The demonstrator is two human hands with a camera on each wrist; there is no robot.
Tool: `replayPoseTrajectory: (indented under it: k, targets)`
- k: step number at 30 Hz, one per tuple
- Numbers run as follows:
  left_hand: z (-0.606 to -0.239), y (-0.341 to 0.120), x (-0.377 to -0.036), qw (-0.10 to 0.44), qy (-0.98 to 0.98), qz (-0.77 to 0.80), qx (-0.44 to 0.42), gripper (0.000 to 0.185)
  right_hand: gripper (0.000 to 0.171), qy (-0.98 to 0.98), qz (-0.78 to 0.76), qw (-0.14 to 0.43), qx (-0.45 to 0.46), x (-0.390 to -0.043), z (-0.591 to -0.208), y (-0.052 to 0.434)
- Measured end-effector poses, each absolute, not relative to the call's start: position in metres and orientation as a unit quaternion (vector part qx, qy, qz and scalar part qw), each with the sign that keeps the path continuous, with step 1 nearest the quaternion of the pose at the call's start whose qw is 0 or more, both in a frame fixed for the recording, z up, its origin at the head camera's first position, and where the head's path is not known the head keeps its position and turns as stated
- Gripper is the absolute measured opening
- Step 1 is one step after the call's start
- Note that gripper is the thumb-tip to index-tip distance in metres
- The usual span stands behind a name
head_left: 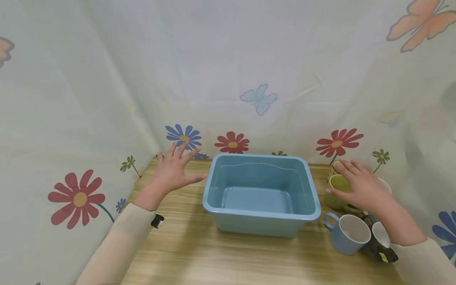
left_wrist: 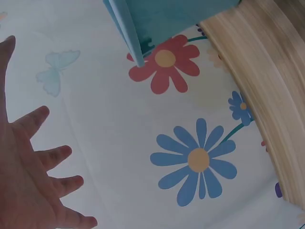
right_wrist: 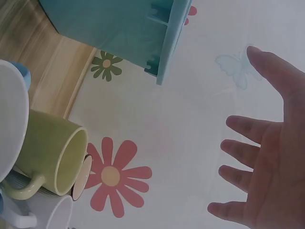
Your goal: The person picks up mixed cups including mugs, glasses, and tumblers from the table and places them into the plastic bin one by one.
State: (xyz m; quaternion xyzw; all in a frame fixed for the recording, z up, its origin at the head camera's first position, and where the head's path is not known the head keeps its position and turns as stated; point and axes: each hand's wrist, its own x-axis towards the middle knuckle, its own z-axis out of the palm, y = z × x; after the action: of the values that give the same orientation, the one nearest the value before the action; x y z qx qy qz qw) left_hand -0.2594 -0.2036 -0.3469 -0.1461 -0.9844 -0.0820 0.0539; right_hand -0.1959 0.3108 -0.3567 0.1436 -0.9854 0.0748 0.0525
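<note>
- Left hand (head_left: 174, 170) is up off the table, fingers spread wide and straight, holding nothing; it hovers just left of the blue tub (head_left: 261, 194), near its back left corner, not touching it.
- From the left wrist view, that same hand shows an open palm with fingers fanned against the flowered curtain (left_wrist: 143, 124).
- Right hand (head_left: 360, 184) is flat and open too, fingers stretched out over the green mug (head_left: 336, 190); whether the fingers actually touch the rim I cannot tell from here.
- The right wrist view has the palm splayed wide, nothing in it, the green mug (right_wrist: 52, 157) lying well apart from the fingers in that view.
- The wooden table (head_left: 199, 253) carries everything; a pale curtain printed with flowers and butterflies hangs close behind and round both sides.
- The blue tub sits mid-table, open-topped, with nothing inside it.
- Right of the tub there's a cluster of mugs: the green one at the back, a blue mug (head_left: 347, 233) with a white inside just beside the tub's front corner, and a white mug (head_left: 381, 233) partly hidden under the right forearm.
</note>
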Motion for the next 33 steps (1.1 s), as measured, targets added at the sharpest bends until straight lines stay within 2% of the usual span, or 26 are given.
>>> replayPoseTrajectory:
  k: [6, 17, 33]
  targets:
    - [-0.354, -0.202, -0.251, 0.077, -0.979, -0.119, -0.144, 0.086, 0.09, -0.981, 0.094, 0.088, 0.147, -0.186, -0.367, 0.314]
    - [-0.377, -0.199, -0.241, 0.129, -0.96, -0.188, -0.163, 0.072, 0.08, -0.979, 0.13, 0.094, 0.128, -0.17, -0.383, 0.314]
    - [-0.413, -0.195, -0.221, 0.087, -0.936, -0.321, -0.117, 0.068, 0.072, -0.97, 0.196, 0.107, 0.1, -0.15, -0.421, 0.318]
